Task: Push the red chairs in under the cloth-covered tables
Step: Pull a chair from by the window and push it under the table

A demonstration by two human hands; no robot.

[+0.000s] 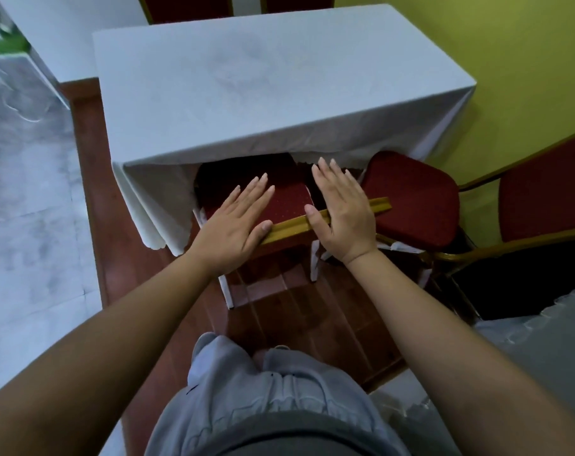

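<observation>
A red chair (pixel 289 200) with a gold frame stands in front of me, its seat partly under the white cloth-covered table (pixel 263 93). My left hand (pixel 236 225) and my right hand (pixel 340 209) lie flat and open over the gold top rail of its backrest, fingers spread toward the table. A second red chair (pixel 411 199) stands to the right, angled, with only its front corner at the cloth's edge and its backrest toward the yellow wall.
Yellow wall (pixel 509 60) close on the right. Another cloth-covered table (pixel 13 80) at far left, and one at lower right (pixel 542 340). Two red chair backs (pixel 240 8) beyond the table's far edge. Wooden floor (pixel 305 317) underfoot, pale floor to the left.
</observation>
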